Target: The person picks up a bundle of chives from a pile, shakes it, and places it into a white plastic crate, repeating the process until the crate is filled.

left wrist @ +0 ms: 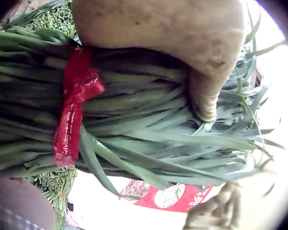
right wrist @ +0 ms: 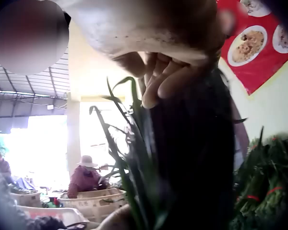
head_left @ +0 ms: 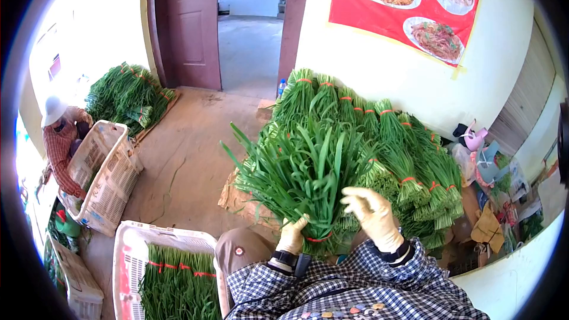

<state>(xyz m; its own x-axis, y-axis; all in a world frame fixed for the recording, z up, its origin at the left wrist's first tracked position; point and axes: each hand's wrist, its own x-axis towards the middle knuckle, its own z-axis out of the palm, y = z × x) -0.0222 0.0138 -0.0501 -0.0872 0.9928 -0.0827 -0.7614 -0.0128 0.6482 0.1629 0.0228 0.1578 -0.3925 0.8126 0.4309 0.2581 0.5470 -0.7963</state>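
Note:
A big bunch of garlic chives stands in front of the person, its long flat leaves fanning up and away. Their gloved left hand grips it low on the near side, the thumb lying across the leaves in the left wrist view. A red tie circles the bunch close to that hand. To the right of the leaves the gloved right hand is raised, fingers loosely bent, with nothing seen in them. In the right wrist view its fingers overlap the dark leaves.
Tied chive bunches are heaped ahead and to the right. A white crate of bunches stands at the lower left. Farther left, another person in a pale hat leans over a crate. A second green heap lies behind them.

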